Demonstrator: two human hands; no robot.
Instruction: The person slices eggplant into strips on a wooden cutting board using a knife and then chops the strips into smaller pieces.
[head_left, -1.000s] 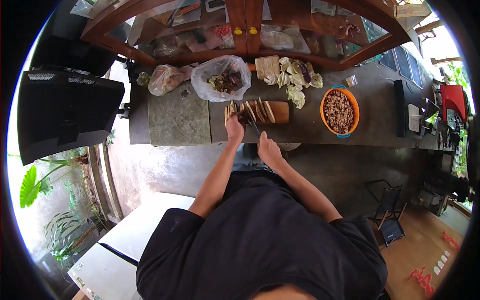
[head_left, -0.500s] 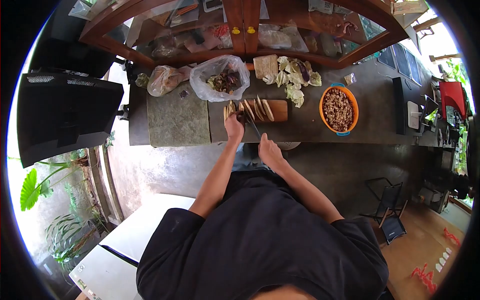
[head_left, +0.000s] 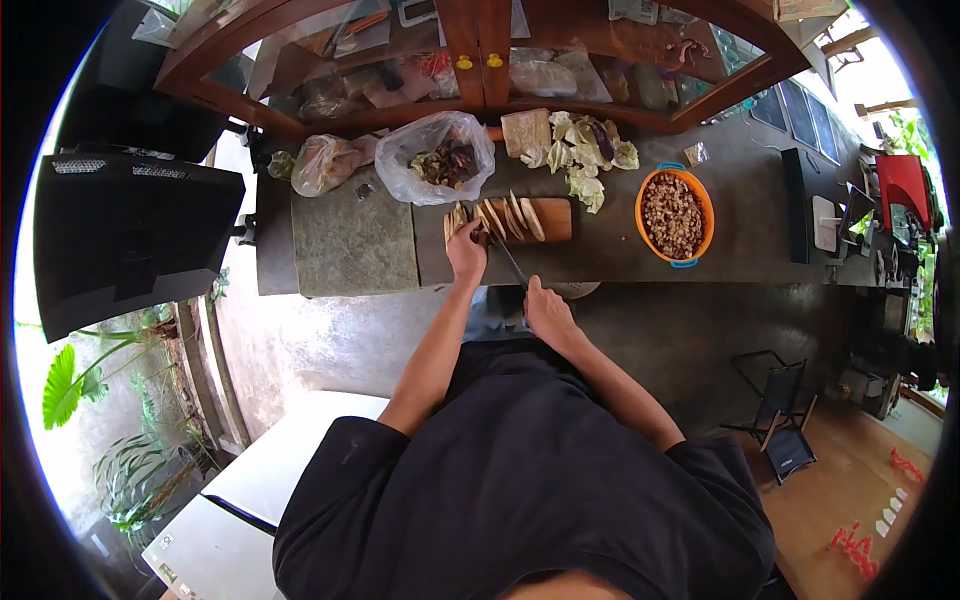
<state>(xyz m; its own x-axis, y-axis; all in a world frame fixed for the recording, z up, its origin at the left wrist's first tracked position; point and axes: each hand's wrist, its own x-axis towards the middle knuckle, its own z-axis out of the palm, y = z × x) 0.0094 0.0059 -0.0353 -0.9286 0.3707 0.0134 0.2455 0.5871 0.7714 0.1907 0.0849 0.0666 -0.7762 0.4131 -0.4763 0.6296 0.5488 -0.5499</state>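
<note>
My right hand (head_left: 549,308) is closed around the handle of a knife (head_left: 512,264). Its blade points up and left toward a wooden cutting board (head_left: 558,222). At the board's left end, my left hand (head_left: 467,252) has its fingers bent onto a few pale slices (head_left: 453,217), which look like eggplant. Right beside those fingers is the knife's tip; whether it touches a slice is too small to tell. More long pale slices (head_left: 516,216) lean in a row along the middle of the board.
Behind the board stands a clear plastic bag (head_left: 393,180) with scraps. Leafy peelings (head_left: 586,190) and a tan block (head_left: 525,133) lie right of it. An orange basin (head_left: 709,222) holds diced pieces. A grey mat (head_left: 350,245) lies left, and a glass-doored cabinet (head_left: 483,90) borders the back.
My right hand and the knife have moved slightly back toward me and right. My left hand stays at the slices on the left end. The whole view has shifted a little.
</note>
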